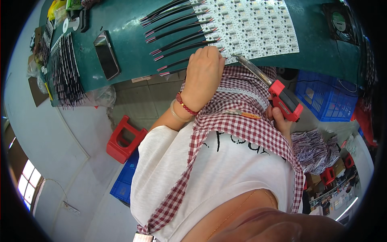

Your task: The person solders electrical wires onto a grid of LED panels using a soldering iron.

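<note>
My left hand point(203, 74) rests at the near edge of the green table point(129, 44), fingers curled down onto the end of a black wire point(181, 48) by the white panel of small circuit boards point(250, 26). Several black wires with red and white tips lie side by side to its left. My right hand point(280, 119) grips a red-handled soldering iron point(284, 101); its metal tip point(242, 59) points at the panel's near edge, just right of my left hand. A red-checked apron covers my lap.
A dark phone point(107, 54) lies on the table's left part, beside rows of bundled black wires point(66, 74). A small fan point(340, 22) sits at the far right. Below are a red stool point(123, 139), blue crates point(326, 94) and a heap of wires point(312, 147).
</note>
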`<act>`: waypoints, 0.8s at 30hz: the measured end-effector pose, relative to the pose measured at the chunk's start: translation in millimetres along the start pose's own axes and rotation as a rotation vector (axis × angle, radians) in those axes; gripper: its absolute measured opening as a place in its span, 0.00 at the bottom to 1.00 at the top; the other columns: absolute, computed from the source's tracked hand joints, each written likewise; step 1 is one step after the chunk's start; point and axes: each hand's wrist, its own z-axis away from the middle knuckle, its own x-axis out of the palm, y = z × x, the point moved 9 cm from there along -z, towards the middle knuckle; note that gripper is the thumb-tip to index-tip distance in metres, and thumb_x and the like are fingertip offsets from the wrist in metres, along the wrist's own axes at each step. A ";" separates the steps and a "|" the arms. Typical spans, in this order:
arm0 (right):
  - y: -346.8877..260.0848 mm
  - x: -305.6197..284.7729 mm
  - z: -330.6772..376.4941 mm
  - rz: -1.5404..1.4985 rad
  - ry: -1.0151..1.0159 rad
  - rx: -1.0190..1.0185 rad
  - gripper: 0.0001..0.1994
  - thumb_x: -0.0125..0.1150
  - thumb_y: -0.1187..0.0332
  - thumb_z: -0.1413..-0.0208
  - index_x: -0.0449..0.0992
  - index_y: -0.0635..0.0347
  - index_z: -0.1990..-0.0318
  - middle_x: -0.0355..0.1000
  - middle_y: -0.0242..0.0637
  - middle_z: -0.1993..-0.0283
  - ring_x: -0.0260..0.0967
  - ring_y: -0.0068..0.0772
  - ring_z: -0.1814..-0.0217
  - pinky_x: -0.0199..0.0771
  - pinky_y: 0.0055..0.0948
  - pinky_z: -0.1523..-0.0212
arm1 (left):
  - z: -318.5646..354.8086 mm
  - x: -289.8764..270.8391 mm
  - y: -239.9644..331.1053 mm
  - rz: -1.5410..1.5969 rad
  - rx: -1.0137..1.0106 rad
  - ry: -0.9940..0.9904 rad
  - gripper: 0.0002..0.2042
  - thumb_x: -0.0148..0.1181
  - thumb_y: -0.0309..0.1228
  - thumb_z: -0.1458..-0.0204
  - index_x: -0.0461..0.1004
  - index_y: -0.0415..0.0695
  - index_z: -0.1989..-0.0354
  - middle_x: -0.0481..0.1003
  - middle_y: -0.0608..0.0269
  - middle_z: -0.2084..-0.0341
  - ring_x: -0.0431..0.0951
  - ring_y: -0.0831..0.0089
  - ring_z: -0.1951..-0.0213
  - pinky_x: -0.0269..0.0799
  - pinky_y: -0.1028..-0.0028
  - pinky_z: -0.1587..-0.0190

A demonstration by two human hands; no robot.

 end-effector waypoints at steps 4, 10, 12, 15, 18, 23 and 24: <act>6.0 -6.7 1.1 0.010 0.037 0.020 0.13 0.61 0.71 0.47 0.74 0.66 0.55 0.72 0.30 0.69 0.66 0.18 0.71 0.66 0.20 0.70 | -1.3 -0.4 -0.3 0.008 -0.002 0.000 0.08 0.60 0.22 0.55 0.64 0.38 0.73 0.69 0.53 0.78 0.69 0.54 0.71 0.65 0.62 0.68; 11.7 -13.3 4.9 0.062 0.074 0.034 0.14 0.62 0.71 0.48 0.74 0.65 0.54 0.73 0.32 0.65 0.68 0.20 0.67 0.69 0.22 0.65 | -1.3 0.6 -0.9 0.034 0.009 -0.035 0.08 0.60 0.21 0.55 0.65 0.38 0.73 0.69 0.53 0.78 0.70 0.54 0.71 0.64 0.61 0.68; 13.3 -15.4 5.9 0.077 0.074 0.047 0.14 0.63 0.71 0.48 0.74 0.64 0.54 0.73 0.32 0.64 0.68 0.20 0.66 0.69 0.22 0.64 | -0.7 0.1 -1.0 0.027 0.006 -0.031 0.08 0.60 0.22 0.55 0.65 0.39 0.73 0.69 0.53 0.78 0.70 0.54 0.71 0.64 0.61 0.68; 15.6 -14.3 7.2 0.089 0.060 0.077 0.14 0.63 0.70 0.48 0.74 0.64 0.54 0.73 0.33 0.62 0.69 0.22 0.63 0.69 0.23 0.61 | -0.9 0.0 -0.6 0.016 0.006 -0.027 0.07 0.59 0.22 0.55 0.65 0.39 0.73 0.69 0.53 0.77 0.70 0.54 0.71 0.64 0.61 0.68; 18.4 -16.3 7.7 0.113 0.082 0.062 0.14 0.63 0.71 0.48 0.74 0.63 0.53 0.73 0.34 0.59 0.69 0.23 0.59 0.69 0.24 0.58 | -1.0 0.1 -0.3 0.009 0.005 -0.027 0.07 0.59 0.22 0.54 0.65 0.39 0.73 0.69 0.53 0.77 0.70 0.54 0.71 0.64 0.62 0.68; 23.2 -13.6 8.9 0.199 0.037 0.101 0.15 0.64 0.71 0.48 0.73 0.63 0.53 0.73 0.35 0.57 0.69 0.24 0.57 0.69 0.26 0.55 | -0.1 1.0 -1.5 0.001 0.003 -0.031 0.07 0.59 0.22 0.54 0.65 0.39 0.73 0.69 0.53 0.77 0.70 0.54 0.71 0.64 0.61 0.67; 20.3 -9.6 10.4 0.200 0.036 0.102 0.15 0.64 0.71 0.48 0.73 0.63 0.53 0.73 0.35 0.57 0.69 0.24 0.57 0.69 0.26 0.55 | 0.2 1.3 -2.0 -0.001 0.001 -0.034 0.07 0.59 0.22 0.54 0.65 0.39 0.73 0.69 0.53 0.77 0.70 0.54 0.71 0.64 0.61 0.67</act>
